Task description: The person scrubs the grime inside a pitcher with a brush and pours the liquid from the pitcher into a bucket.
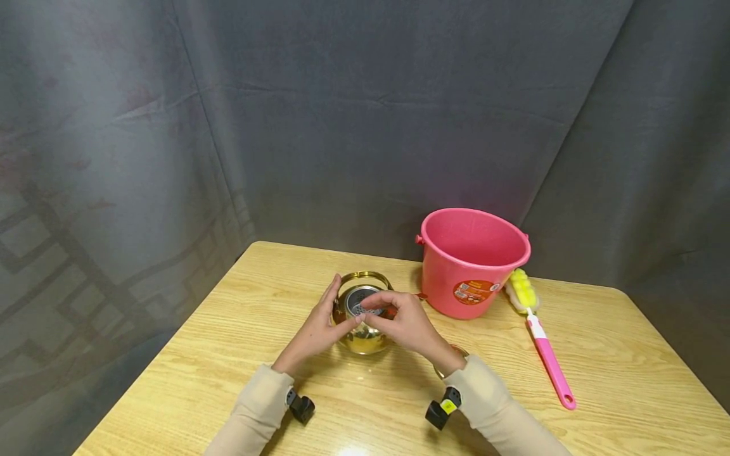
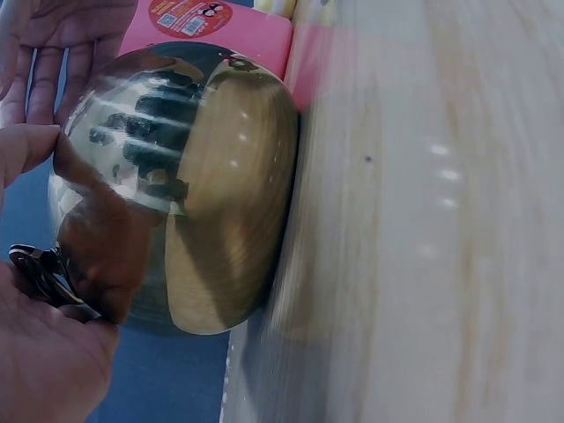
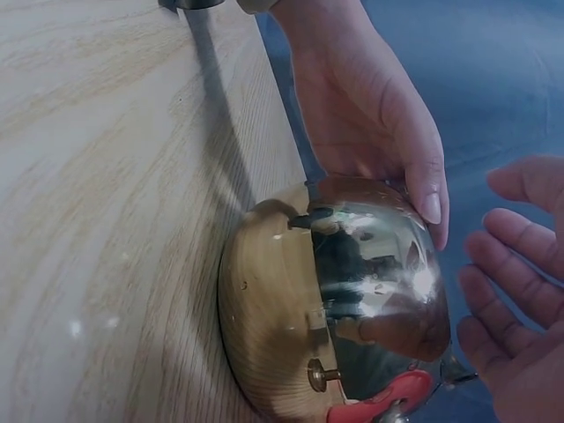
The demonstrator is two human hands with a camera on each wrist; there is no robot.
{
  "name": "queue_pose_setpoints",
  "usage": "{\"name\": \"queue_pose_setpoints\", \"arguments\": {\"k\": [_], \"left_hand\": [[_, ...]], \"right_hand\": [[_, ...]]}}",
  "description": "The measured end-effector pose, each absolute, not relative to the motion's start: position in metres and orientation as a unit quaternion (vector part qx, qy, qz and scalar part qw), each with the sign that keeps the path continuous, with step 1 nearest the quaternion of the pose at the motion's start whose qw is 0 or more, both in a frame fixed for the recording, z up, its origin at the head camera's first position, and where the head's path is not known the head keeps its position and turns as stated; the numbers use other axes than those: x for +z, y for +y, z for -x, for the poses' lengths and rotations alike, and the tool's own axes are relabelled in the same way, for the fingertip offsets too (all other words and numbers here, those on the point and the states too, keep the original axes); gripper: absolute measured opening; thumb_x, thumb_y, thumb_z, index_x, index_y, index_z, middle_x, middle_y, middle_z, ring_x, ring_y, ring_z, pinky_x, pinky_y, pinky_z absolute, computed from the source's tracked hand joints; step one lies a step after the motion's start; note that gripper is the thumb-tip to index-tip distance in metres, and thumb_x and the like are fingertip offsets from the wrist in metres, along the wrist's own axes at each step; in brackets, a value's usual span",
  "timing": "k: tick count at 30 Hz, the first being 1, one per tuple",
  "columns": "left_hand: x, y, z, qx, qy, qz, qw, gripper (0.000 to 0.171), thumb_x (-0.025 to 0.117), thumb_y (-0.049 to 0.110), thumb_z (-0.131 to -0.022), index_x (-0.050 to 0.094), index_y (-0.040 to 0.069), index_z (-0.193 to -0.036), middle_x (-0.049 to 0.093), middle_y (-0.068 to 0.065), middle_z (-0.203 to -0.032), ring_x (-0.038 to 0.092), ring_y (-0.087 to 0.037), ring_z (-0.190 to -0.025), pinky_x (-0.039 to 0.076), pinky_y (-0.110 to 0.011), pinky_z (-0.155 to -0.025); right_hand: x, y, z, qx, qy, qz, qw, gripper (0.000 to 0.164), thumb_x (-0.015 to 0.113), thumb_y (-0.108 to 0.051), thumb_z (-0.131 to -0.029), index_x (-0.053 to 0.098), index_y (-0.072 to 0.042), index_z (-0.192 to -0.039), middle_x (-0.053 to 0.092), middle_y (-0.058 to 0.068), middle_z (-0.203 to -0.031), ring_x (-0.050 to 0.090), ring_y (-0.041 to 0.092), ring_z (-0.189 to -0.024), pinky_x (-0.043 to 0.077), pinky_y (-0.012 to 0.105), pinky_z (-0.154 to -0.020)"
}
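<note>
A shiny gold kettle (image 1: 364,342) stands on the table without its lid, a metal strainer (image 1: 356,297) sitting in its mouth. Its gold handle (image 1: 365,275) arches behind the opening, and a red piece (image 3: 388,398) shows at its spout side. My left hand (image 1: 321,326) holds the kettle's left side, the thumb reaching toward the front rim. Over the strainer hovers my right hand (image 1: 402,320), fingers loosely bent; in the right wrist view nothing shows between them. Under the right wrist lies a gold-rimmed round thing (image 1: 459,350), mostly hidden.
A pink bucket (image 1: 450,272) stands behind and right of the kettle. Right of it lies a brush with a yellow sponge head (image 1: 523,288) and a pink handle (image 1: 552,367). Grey cloth (image 1: 365,126) hangs behind the wooden table (image 1: 228,354).
</note>
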State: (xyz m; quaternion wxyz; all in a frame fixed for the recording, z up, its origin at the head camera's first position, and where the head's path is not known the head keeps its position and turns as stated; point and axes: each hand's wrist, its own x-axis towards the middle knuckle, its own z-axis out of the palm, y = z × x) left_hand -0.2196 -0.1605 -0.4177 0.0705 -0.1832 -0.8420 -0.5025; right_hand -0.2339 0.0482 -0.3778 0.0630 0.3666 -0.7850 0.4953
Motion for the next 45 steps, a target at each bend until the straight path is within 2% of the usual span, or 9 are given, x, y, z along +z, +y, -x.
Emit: {"name": "queue_pose_setpoints", "arguments": {"k": [7,13,21,30,38,45], "left_hand": [[-0.419,-0.161,0.221,-0.498,-0.843,0.186,0.082,0.094,0.068,0.038,-0.091,0.005,0.01,-0.156,0.002,-0.007,-0.161,0.009,-0.03,-0.144,0.015,-0.052,-0.114],[-0.419,-0.162,0.221,-0.5,-0.841,0.19,0.077,0.096,0.068,0.039,-0.091,0.005,0.011,-0.156,0.001,-0.006,-0.161,0.008,-0.029,-0.145,0.017,-0.054,-0.113],[-0.42,-0.164,0.221,-0.491,-0.841,0.211,0.084,0.09,0.067,0.029,-0.093,0.005,0.008,-0.156,0.001,-0.008,-0.161,0.007,-0.029,-0.145,0.017,-0.055,-0.113],[-0.419,-0.164,0.221,-0.499,-0.837,0.214,0.074,0.091,0.065,0.028,-0.094,0.002,0.009,-0.156,-0.001,-0.005,-0.161,0.005,-0.027,-0.145,0.016,-0.054,-0.113],[-0.42,-0.164,0.221,-0.501,-0.836,0.213,0.074,0.09,0.065,0.025,-0.094,0.002,0.009,-0.156,-0.001,-0.005,-0.161,0.005,-0.026,-0.145,0.015,-0.053,-0.114],[-0.419,-0.164,0.221,-0.495,-0.84,0.208,0.076,0.09,0.067,0.025,-0.093,0.005,0.009,-0.156,0.001,-0.006,-0.161,0.007,-0.027,-0.145,0.017,-0.053,-0.113]], "right_hand": [[-0.376,0.048,0.235,0.481,-0.793,-0.368,0.064,0.023,0.076,-0.014,-0.084,0.073,-0.001,-0.103,0.072,0.006,-0.099,0.067,0.025,-0.093,0.055,0.047,-0.079],[-0.376,0.048,0.238,0.456,-0.802,-0.381,0.061,0.026,0.077,-0.02,-0.084,0.073,-0.003,-0.103,0.072,0.006,-0.099,0.067,0.022,-0.093,0.055,0.044,-0.081],[-0.375,0.048,0.241,0.43,-0.809,-0.398,0.051,0.027,0.077,-0.023,-0.084,0.074,-0.004,-0.104,0.072,0.005,-0.1,0.067,0.018,-0.093,0.055,0.043,-0.082],[-0.37,0.045,0.242,0.416,-0.811,-0.411,0.024,0.027,0.078,-0.019,-0.083,0.074,-0.002,-0.104,0.072,0.007,-0.1,0.067,0.023,-0.09,0.057,0.04,-0.073],[-0.367,0.043,0.243,0.388,-0.825,-0.41,0.02,0.024,0.078,-0.019,-0.083,0.074,-0.005,-0.102,0.072,0.003,-0.093,0.067,0.019,-0.085,0.057,0.036,-0.072],[-0.365,0.041,0.246,0.35,-0.837,-0.419,0.019,0.021,0.078,-0.016,-0.081,0.075,-0.007,-0.1,0.072,-0.002,-0.087,0.067,0.012,-0.08,0.054,0.027,-0.066]]}}
